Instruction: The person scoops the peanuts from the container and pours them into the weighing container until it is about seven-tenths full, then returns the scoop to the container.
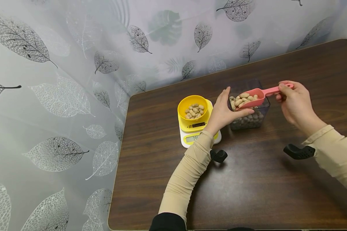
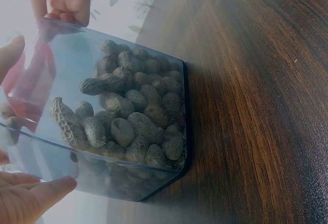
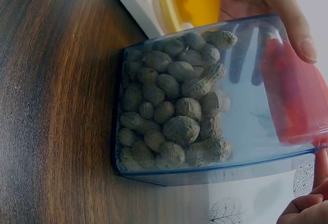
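Note:
My right hand (image 1: 297, 102) pinches the handle of a pink scoop (image 1: 267, 92) over a clear plastic container (image 1: 248, 123). Several unshelled peanuts (image 1: 244, 97) lie in the scoop, which is tilted within the container's mouth. More peanuts (image 2: 136, 116) fill the container's lower part. On the left side, my left hand (image 1: 221, 110) holds the container near its rim, thumb along the front wall and fingers spread behind. A yellow bowl (image 1: 182, 105) with several peanuts sits on a yellow-and-white kitchen scale (image 1: 184, 128), just left of that hand. The scale's display is partly hidden by my sleeve.
All of this stands on a dark wooden table (image 1: 150, 154). A leaf-patterned curtain (image 1: 167, 54) hangs behind the table and along its left side. Black curved pieces (image 1: 299, 151) show at both my wrists.

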Available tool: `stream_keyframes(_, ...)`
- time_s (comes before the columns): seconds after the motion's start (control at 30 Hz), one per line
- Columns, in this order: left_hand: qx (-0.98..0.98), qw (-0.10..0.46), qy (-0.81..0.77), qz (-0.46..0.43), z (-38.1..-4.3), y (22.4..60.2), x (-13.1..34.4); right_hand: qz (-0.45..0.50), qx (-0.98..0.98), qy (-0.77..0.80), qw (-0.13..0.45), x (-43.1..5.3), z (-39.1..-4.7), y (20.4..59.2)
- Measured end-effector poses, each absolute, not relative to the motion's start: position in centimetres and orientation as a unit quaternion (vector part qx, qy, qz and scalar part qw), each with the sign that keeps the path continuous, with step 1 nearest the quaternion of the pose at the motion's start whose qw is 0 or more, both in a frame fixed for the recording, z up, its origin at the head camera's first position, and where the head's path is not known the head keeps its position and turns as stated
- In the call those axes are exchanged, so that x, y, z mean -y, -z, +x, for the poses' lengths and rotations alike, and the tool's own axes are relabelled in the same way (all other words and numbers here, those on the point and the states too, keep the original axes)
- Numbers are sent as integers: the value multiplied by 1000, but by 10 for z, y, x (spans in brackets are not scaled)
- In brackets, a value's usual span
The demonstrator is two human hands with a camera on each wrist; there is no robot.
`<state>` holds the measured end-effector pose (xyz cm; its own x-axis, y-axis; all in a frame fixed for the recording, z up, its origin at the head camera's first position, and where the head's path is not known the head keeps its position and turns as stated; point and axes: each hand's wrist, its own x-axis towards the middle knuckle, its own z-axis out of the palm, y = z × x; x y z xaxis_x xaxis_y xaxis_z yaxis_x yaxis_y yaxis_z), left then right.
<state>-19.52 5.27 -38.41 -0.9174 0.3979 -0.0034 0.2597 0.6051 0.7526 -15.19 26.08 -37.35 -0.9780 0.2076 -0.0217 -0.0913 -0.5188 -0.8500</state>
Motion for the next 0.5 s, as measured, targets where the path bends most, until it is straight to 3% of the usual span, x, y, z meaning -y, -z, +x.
stream_keyframes(0.5, -890, 88, -406, 189, -195, 383, -53, -76, 436, -892, 88, -266, -153, 376)
